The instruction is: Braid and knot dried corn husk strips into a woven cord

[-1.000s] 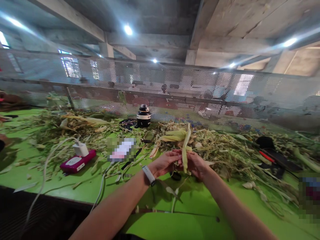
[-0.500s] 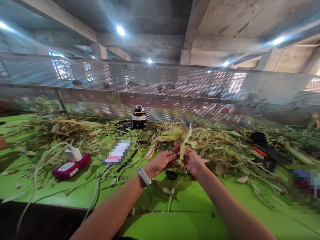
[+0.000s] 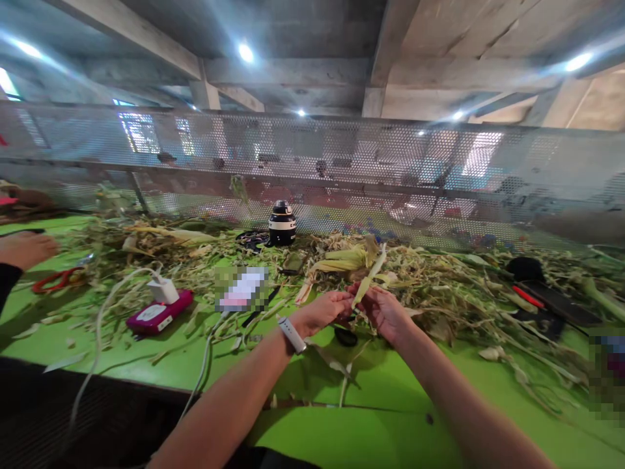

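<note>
My left hand [image 3: 326,311], with a pale band on its wrist, is closed with its fingertips pinched together at the lower end of a pale green corn husk strip [image 3: 372,276]. My right hand [image 3: 388,314] is closed around the same strip from the other side. The strip slants up and to the right between the two hands, and its lower end is partly hidden by fingers. Just beyond lies a yellow-green husk bundle [image 3: 347,258] on a heap of dry husk strips [image 3: 430,280]. A small black oval thing [image 3: 346,336] rests on the green table below my hands.
To the left are a phone [image 3: 247,286], a magenta power block [image 3: 161,314] with a white plug and cable, and orange-handled scissors [image 3: 57,280]. A co-worker's hand [image 3: 29,249] is at the far left. A black bottle [image 3: 282,225] stands before a perforated metal screen [image 3: 312,150].
The view has turned slightly left, so things appear shifted right. A co-worker's hand and the scissors now show at the left. My hands stay together on the husk strip.
</note>
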`<move>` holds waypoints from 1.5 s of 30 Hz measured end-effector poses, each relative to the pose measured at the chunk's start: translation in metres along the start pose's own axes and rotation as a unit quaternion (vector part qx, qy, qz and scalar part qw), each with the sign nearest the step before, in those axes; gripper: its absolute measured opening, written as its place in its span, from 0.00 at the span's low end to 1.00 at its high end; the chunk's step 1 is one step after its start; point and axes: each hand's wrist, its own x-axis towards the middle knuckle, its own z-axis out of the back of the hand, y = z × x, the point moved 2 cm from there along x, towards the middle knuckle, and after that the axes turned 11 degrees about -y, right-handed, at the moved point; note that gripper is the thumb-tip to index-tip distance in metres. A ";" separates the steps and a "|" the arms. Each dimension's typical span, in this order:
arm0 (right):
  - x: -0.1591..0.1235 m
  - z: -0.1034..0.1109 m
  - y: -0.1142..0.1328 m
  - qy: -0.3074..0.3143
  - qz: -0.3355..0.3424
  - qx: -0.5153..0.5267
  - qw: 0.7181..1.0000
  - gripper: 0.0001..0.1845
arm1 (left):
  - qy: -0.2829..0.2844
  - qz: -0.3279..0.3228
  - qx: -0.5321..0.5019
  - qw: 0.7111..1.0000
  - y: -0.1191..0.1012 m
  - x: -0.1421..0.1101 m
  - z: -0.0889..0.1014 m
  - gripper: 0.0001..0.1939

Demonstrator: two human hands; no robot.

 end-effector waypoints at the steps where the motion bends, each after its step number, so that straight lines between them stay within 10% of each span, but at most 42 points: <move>1: 0.000 0.000 0.001 -0.014 -0.018 0.010 1.000 0.07 | 0.000 0.008 -0.008 1.000 -0.002 -0.001 -0.001 0.17; 15: 0.002 -0.002 0.003 0.024 -0.034 0.012 0.999 0.02 | -0.018 -0.022 -0.131 0.991 -0.015 -0.001 0.007 0.13; 22: 0.000 0.001 -0.001 0.062 0.017 -0.150 0.987 0.12 | -0.195 -0.146 -0.429 0.870 -0.056 -0.002 0.049 0.09; 25: -0.010 -0.009 -0.006 0.142 0.106 -0.292 0.940 0.14 | -0.243 -0.146 -0.446 0.849 -0.060 -0.002 0.058 0.09; 32: -0.042 -0.030 -0.022 0.258 0.306 -0.568 0.719 0.06 | -0.303 -0.127 -0.439 0.837 -0.054 0.005 0.060 0.11; 40: -0.014 -0.010 0.010 0.144 0.228 -0.490 0.829 0.12 | -0.316 -0.147 -0.431 0.832 -0.052 0.009 0.075 0.10; 45: -0.002 -0.001 0.007 0.111 0.226 -0.484 0.838 0.15 | -0.310 -0.167 -0.409 0.842 -0.051 0.010 0.076 0.08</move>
